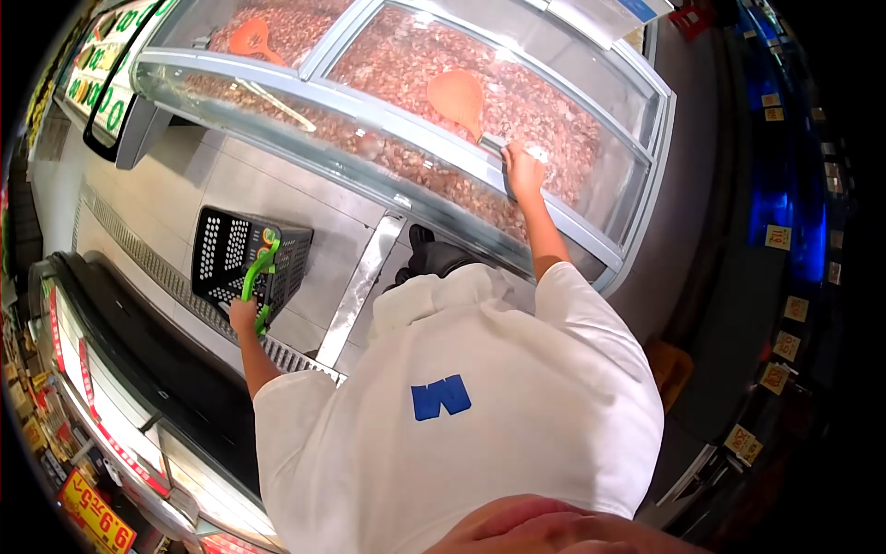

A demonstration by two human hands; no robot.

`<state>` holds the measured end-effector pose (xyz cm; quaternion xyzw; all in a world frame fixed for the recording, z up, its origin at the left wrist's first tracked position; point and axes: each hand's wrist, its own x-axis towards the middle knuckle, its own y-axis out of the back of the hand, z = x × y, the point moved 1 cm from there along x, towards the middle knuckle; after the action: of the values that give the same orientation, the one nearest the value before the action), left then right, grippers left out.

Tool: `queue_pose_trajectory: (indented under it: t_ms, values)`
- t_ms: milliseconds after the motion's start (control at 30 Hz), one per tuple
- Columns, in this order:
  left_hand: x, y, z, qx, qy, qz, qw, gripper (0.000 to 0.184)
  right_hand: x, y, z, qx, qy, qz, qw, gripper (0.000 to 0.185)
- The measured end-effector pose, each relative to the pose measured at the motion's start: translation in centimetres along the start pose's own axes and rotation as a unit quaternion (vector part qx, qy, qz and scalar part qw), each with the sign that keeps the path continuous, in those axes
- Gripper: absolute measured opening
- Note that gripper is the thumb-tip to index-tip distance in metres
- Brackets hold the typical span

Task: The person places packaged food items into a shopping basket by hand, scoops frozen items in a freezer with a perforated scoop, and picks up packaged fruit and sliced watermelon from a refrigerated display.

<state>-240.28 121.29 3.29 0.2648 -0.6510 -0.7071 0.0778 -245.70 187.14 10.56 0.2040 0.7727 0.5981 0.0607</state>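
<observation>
The right hand (pixel 524 173) is wrapped round an orange scoop (pixel 456 100) slanting forward-left from it (the left hand (pixel 243 316) clasps a green basket handle (pixel 257 268)).

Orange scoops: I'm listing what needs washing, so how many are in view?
2. One scoop is in the right hand, over reddish food; the second scoop lies in the left section of the case. More may be buried.

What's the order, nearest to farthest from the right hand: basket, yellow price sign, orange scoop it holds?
1. Orange scoop, in the right hand.
2. Basket, left side, held by the left hand.
3. Yellow price sign, lower left.
</observation>
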Motion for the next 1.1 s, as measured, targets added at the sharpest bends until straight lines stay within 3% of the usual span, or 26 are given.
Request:
queue_pose_trajectory:
  t_ms: [100,167,267,367,433,633,700,967,1033,1100]
  values:
    - [-0.6,2.4,2.5,-0.105,0.066,-0.144,0.982,0.035,0.0,-0.5,1.2,-0.037,0.012,-0.011,0.999,0.019]
    - [1.3,0.9,0.7,-0.078,0.091,-0.151,0.981,0.037,0.6,-0.7,1.2,-0.029,0.046,0.021,0.998,0.019]
    - [3.1,-1.7,-2.2,-0.023,0.121,-0.136,0.983,0.039,1.9,-0.6,1.3,-0.013,0.04,0.036,0.998,0.02]
    - [1.7,-1.2,-0.5,-0.001,0.131,-0.099,0.986,0.038,3.8,-0.6,3.1,0.009,0.032,0.053,0.998,0.022]
    - [1.2,-0.3,0.4,0.023,0.11,-0.093,0.989,0.037,5.5,0.5,3.4,0.005,-0.029,0.051,0.998,0.026]
    - [1.3,-0.9,0.9,0.016,0.084,-0.083,0.993,0.031,9.2,-0.2,5.5,0.003,-0.025,0.068,0.997,0.031]
    - [1.0,-0.1,2.0,0.03,0.111,-0.073,0.991,0.025,10.4,-0.2,6.1,-0.011,-0.029,0.09,0.995,0.032]
    - [0.8,1.3,4.8,0.019,0.227,-0.124,0.966,0.039,16.8,-2.1,8.6,-0.063,-0.043,0.127,0.989,0.032]
    - [1.5,0.7,4.5,-0.005,0.252,-0.137,0.958,0.036,17.2,-1.2,8.3,-0.079,-0.058,0.121,0.988,0.032]
    - [2.4,-0.6,3.1,-0.028,0.251,-0.11,0.961,0.021,17.1,0.2,7.9,-0.07,-0.063,0.107,0.99,0.034]
